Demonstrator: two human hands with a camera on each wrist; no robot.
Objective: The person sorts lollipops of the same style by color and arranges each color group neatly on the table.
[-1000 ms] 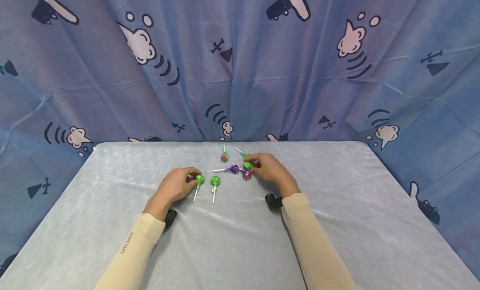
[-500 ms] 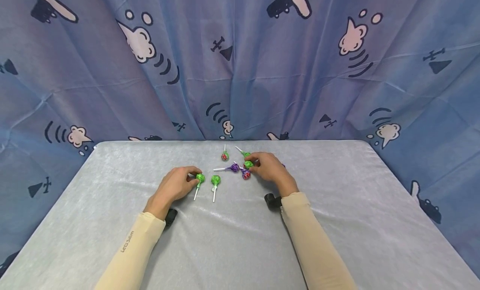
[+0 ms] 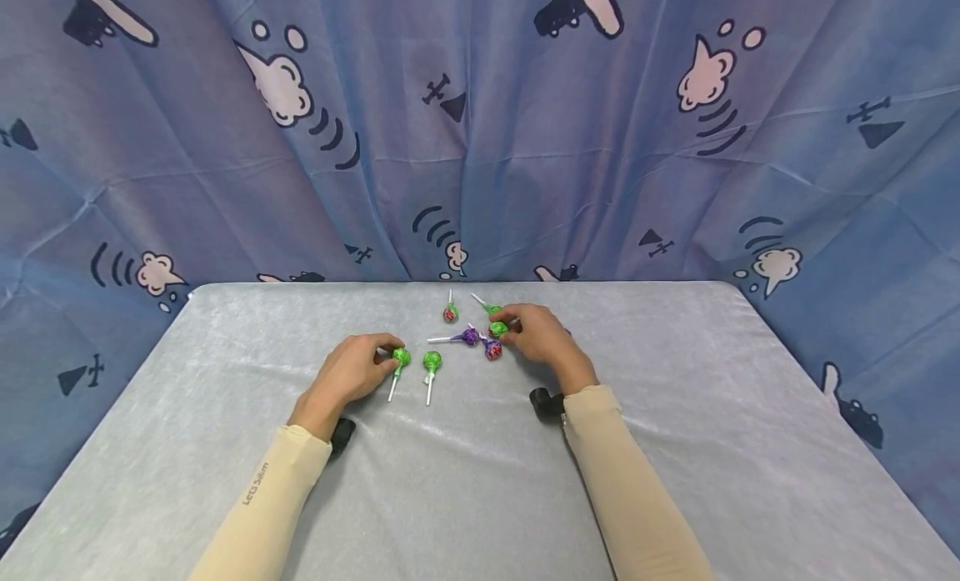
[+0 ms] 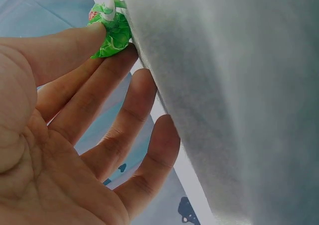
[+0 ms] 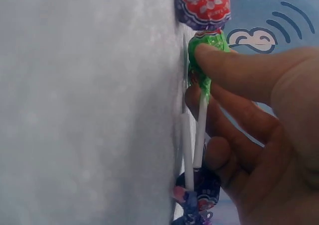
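You are keeping both hands nearly where they were one second ago. Your left hand (image 3: 348, 371) is pinching a green lollipop (image 3: 402, 356) by its head, the stick pointing toward you; your right hand (image 3: 542, 335) is pinching a green-and-red lollipop (image 3: 498, 329) between thumb and fingers. A purple edge (image 3: 567, 332), hidden a second ago, is now showing past your right hand. The remaining lollipops are holding position: a second green lollipop (image 3: 432, 361) is lying just right of the left-held one, a purple lollipop (image 3: 469, 337) and a red-and-purple lollipop (image 3: 492, 349) are lying near your right fingertips, and a red-fronted lollipop (image 3: 450, 313) is lying farther back. Pale grey, lightly creased cloth is covering the surface (image 3: 465, 489); a blue curtain (image 3: 495, 206) printed with aeroplanes and clouds is hanging in folds behind it.
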